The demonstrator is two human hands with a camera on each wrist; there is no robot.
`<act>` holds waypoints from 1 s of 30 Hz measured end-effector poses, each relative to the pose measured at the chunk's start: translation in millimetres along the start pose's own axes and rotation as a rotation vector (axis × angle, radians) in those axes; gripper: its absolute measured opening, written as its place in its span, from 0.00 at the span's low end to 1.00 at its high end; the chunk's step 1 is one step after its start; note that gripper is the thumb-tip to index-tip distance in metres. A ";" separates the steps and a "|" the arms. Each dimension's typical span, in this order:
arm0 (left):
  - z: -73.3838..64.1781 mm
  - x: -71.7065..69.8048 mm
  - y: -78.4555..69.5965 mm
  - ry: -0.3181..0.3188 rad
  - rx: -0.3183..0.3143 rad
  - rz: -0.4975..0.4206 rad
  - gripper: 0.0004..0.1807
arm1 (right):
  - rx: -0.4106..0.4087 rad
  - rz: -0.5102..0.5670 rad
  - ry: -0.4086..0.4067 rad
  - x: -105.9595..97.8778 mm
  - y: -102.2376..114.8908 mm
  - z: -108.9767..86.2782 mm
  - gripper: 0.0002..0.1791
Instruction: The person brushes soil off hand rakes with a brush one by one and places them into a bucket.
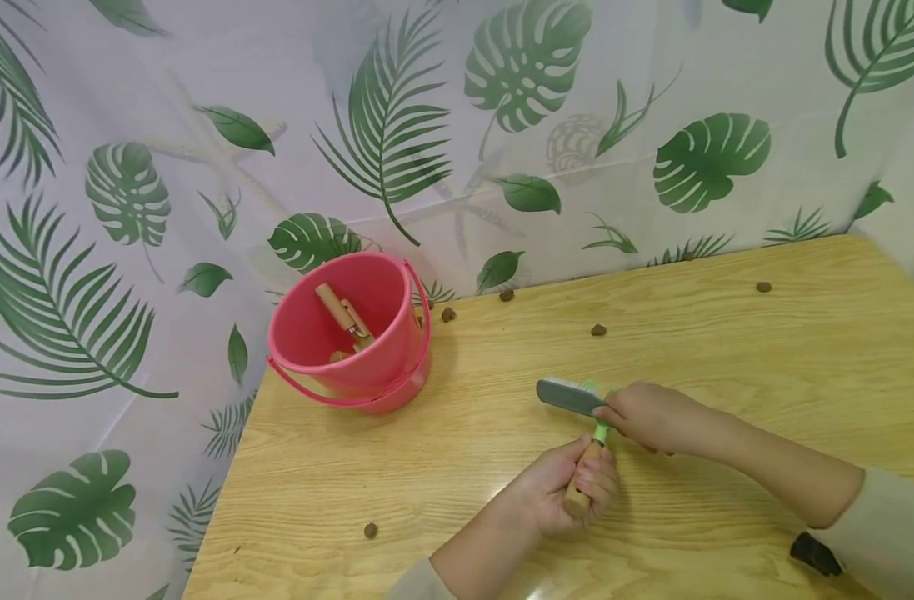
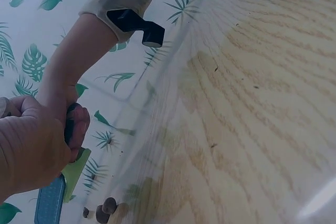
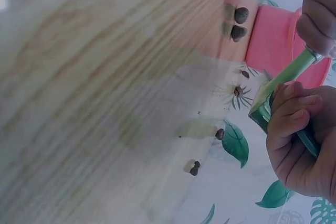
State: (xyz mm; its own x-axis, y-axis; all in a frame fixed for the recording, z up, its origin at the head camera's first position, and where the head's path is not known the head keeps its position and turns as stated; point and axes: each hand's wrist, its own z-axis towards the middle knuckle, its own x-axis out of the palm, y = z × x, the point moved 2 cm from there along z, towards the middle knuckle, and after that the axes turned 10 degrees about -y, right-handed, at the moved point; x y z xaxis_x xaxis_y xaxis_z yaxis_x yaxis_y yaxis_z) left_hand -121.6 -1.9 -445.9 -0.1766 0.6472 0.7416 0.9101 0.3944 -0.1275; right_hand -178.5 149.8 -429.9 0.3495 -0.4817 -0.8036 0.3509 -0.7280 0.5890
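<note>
My left hand (image 1: 554, 492) grips the wooden handle (image 1: 575, 502) of a small garden tool in the head view. The tool's green metal neck (image 1: 601, 432) points away from me; its head is mostly hidden behind a brush, so its exact shape is unclear. My right hand (image 1: 655, 417) holds this grey-backed brush (image 1: 569, 397), its pale bristles on the far side, against or close to the green metal. In the right wrist view, the green tool head (image 3: 262, 106) lies at the right hand's curled fingers. Both hands are close together above the table.
A pink bucket (image 1: 400, 354) stands at the table's left, with wooden-handled tools (image 1: 337, 308) inside. Several brown clods (image 1: 598, 330) lie scattered on the wood-grain table (image 1: 486, 367). A leaf-patterned cloth (image 1: 442, 83) hangs behind. A black wrist device (image 1: 815, 554) sits by the right sleeve.
</note>
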 end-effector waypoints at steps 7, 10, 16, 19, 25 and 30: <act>1.2 3.0 -2.1 -0.067 0.035 -0.023 0.23 | 0.043 0.044 0.022 -6.1 2.4 2.0 0.18; 1.0 3.5 -3.8 -0.075 0.025 -0.045 0.24 | 0.065 0.092 0.037 -10.4 3.8 1.9 0.19; -2.0 5.0 -9.2 -0.013 -0.015 -0.055 0.25 | 0.105 0.289 0.050 -22.1 4.3 -0.4 0.20; -4.1 6.5 -11.4 0.002 -0.026 -0.068 0.25 | 0.117 0.413 0.078 -27.0 1.7 -1.9 0.22; -7.0 10.3 -12.0 -0.023 0.001 -0.053 0.24 | 0.171 0.698 0.226 -36.0 -9.0 -7.4 0.24; -10.0 10.6 -14.4 -0.007 0.001 -0.059 0.23 | 0.231 0.915 0.361 -43.9 -18.0 -12.7 0.22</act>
State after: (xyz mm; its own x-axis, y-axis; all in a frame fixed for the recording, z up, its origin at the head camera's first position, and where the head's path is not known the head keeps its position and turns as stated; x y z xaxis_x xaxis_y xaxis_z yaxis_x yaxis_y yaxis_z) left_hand -132.9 -7.3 -429.5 -0.2330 0.6272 0.7432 0.8974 0.4330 -0.0841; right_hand -189.2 190.2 -404.2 0.6552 -0.7541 0.0447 -0.3472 -0.2480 0.9044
